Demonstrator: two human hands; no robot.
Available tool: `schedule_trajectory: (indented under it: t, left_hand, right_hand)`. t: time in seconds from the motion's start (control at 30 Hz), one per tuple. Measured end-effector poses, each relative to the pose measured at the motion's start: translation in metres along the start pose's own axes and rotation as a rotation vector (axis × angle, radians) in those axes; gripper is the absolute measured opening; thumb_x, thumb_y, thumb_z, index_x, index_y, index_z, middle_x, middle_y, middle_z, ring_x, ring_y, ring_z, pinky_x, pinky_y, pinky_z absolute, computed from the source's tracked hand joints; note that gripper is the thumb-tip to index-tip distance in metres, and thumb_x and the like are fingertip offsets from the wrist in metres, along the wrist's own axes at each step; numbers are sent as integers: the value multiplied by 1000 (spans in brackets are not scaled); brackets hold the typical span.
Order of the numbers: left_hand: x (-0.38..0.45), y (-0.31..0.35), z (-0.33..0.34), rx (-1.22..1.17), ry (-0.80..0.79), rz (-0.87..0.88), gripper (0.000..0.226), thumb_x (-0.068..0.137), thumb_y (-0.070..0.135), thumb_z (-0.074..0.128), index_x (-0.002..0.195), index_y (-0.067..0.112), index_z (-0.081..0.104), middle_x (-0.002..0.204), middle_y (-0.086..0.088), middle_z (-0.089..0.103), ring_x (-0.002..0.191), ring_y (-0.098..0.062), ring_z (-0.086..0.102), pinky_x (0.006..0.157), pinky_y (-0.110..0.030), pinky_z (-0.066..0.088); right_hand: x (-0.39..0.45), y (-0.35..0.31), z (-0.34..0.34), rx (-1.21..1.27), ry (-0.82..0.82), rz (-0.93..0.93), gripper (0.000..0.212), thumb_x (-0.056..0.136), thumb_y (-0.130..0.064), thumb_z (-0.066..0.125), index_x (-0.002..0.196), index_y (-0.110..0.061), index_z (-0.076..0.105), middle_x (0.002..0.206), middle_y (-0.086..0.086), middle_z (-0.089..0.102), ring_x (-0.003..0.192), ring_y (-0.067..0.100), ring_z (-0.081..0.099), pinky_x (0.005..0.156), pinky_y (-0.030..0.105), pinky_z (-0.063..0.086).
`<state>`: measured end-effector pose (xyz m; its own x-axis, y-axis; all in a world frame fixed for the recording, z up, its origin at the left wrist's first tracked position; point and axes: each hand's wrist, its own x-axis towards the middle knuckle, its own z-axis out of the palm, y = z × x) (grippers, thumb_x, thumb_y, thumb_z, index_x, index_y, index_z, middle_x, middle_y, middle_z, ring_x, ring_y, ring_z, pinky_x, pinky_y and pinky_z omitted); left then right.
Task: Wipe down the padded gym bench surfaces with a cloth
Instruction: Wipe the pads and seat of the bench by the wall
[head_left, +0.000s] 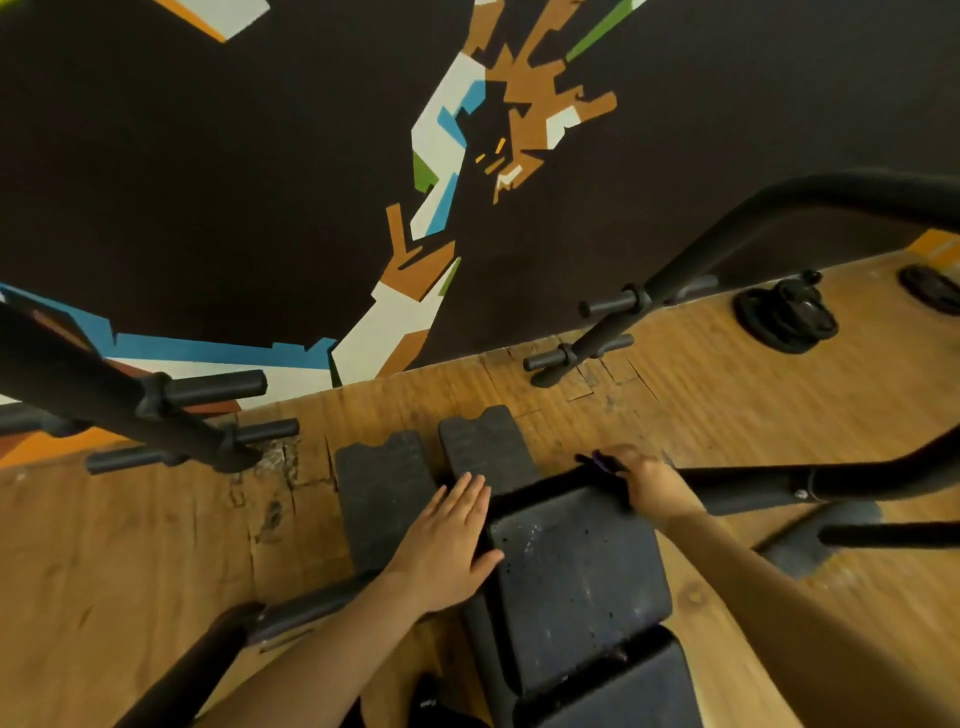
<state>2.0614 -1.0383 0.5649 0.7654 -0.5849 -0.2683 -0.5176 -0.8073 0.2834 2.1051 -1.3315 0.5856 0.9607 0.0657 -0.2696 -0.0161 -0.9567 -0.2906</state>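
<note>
Two hands worked: left hand (451, 540) lay flat at the bench pad (576, 582)'s left edge; right hand (649, 486) gripped a purple cloth (602, 461) at its far-right corner, beside weight plates (787, 314).

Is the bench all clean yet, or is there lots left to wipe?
Not yet. The right hand grips a dark purple cloth at the far edge of the bench pad, while the left hand lies flat on its side. White specks remain on that pad, and the nearer pad looks untouched.
</note>
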Motion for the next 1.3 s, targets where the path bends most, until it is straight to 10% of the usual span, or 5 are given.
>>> schedule_trajectory:
  t: [0.43,0.6,0.83,1.17,1.3]
  left_hand:
    - [6,-14,1,-24,-39,2,90,94,63,30,150,6,-12,158,-8,-18,144,-20,-20,114,-32,-13]
    - [8,-18,2,-1,-52,55,89,95,63,28,150,6,-12,158,-9,-18,144,-20,-21,116,-34,-11]
    - [11,-20,4,-93,-62,-18,99,90,68,36,150,5,-10,158,-10,-18,144,-21,-21,119,-36,-4]
    - [8,-11,2,-58,-76,64,83,98,55,33,150,10,-12,158,-5,-22,143,-18,-24,120,-38,-3]
    - [9,-11,2,-77,-84,63,82,98,54,33,151,9,-11,158,-5,-20,144,-17,-21,120,-37,-1]
  right_hand:
    - [-9,-87,34,-31,-38,-276,37,97,-23,49,132,-14,51,133,4,52,124,21,45,102,22,29]
    - [6,-61,23,-55,94,-13,23,95,-21,50,112,-12,64,113,8,64,111,26,55,93,31,37]
    - [-26,-118,61,117,90,-381,32,81,-10,60,112,-13,66,116,2,65,106,16,58,98,14,32]
    - [17,-13,-1,74,73,310,24,99,-12,38,113,-9,58,115,11,60,103,27,56,84,33,43]
    - [4,-65,34,-29,225,40,19,78,3,67,93,-9,70,96,8,69,93,22,66,80,23,48]
